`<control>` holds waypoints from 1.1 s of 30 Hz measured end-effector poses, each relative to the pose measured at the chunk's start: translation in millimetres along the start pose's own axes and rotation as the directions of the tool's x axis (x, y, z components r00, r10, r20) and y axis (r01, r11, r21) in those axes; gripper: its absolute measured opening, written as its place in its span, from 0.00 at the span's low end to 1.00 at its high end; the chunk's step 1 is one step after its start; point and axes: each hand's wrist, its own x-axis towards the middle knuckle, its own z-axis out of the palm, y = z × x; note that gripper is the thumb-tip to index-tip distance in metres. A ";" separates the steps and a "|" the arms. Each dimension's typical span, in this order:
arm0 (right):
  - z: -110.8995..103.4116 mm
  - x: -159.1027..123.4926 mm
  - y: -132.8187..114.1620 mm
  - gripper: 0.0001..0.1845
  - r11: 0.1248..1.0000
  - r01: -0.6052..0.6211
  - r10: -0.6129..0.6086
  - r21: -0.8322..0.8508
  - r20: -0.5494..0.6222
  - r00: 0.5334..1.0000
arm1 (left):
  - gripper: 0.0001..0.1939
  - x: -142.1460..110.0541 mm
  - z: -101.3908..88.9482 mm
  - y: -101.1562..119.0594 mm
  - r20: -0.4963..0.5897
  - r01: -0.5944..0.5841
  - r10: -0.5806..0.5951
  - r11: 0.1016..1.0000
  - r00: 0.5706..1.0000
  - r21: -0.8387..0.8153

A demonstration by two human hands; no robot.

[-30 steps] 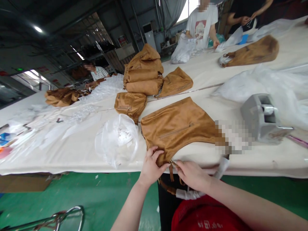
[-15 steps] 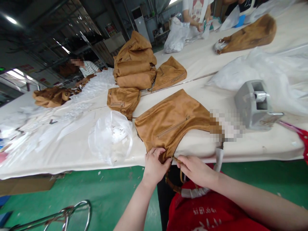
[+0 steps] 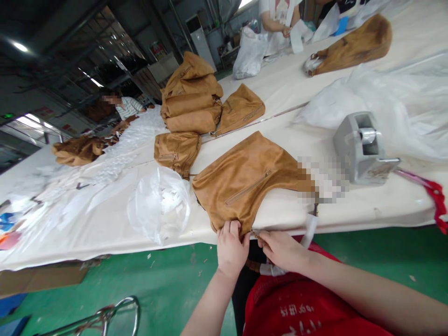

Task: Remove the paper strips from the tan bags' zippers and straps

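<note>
A tan leather handbag (image 3: 241,177) lies on the table at its front edge, with a slanted zipper on its upper face. My left hand (image 3: 231,247) is closed on the bag's near corner, fingers on top of the leather. Just to its right, my right hand (image 3: 282,249) pinches a small brown strap end or zipper pull at that corner; its exact kind is hidden by the fingers. A strap partly wrapped in white material (image 3: 310,231) hangs from the bag's right end and loops below the table edge by my red apron (image 3: 280,303).
A grey tape dispenser (image 3: 360,149) stands right of the bag, near red-handled scissors (image 3: 436,191). A clear plastic bag with white scraps (image 3: 161,205) is at left. More tan bags (image 3: 192,100) are piled behind. Co-workers (image 3: 280,28) stand across the table.
My view has tilted and shifted, so the table things appear further left. My left fingers have drawn closer together at the bag's corner; my right hand keeps its pinch beside it.
</note>
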 end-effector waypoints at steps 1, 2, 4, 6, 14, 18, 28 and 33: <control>0.1 -0.3 -0.3 0.12 1.000 0.003 -0.003 0.011 0.001 1.000 | 0.09 1.9 -2.6 -1.5 0.024 0.003 -0.002 0.999 1.000 -0.046; 0.1 -0.7 -1.1 0.12 1.000 0.006 -0.006 0.021 0.000 1.000 | 0.09 4.5 -5.7 -3.1 0.054 0.003 0.002 0.995 0.999 -0.096; -0.3 -1.4 -3.8 0.11 0.999 0.013 -0.013 0.038 -0.012 1.000 | 0.09 10.2 -12.0 -6.2 0.116 -0.005 0.026 0.985 0.993 -0.173; -0.5 -1.8 -7.0 0.12 0.999 0.017 -0.016 0.049 -0.031 0.999 | 0.09 14.6 -17.1 -8.3 0.155 -0.008 0.038 0.981 0.987 -0.193; 13.5 2.3 -5.7 0.17 0.999 0.039 -0.038 0.012 -0.066 0.997 | 0.12 25.6 -25.1 4.8 0.153 -0.011 0.022 0.997 0.988 -0.071; 17.1 5.4 -6.0 0.16 0.995 0.012 -0.024 -0.101 -0.125 0.992 | 0.20 40.3 -19.3 22.7 0.275 -0.055 -0.013 0.969 0.961 0.241; 7.2 -1.1 -30.6 0.15 0.951 0.146 -0.190 -0.273 -0.145 0.971 | 0.18 38.3 -34.1 16.2 0.270 -0.358 0.292 0.903 0.917 0.238; 4.9 5.9 -37.1 0.13 0.898 0.203 -0.256 -0.391 -0.089 0.962 | 0.21 46.8 -35.5 8.7 0.080 -0.347 0.337 0.915 0.938 0.206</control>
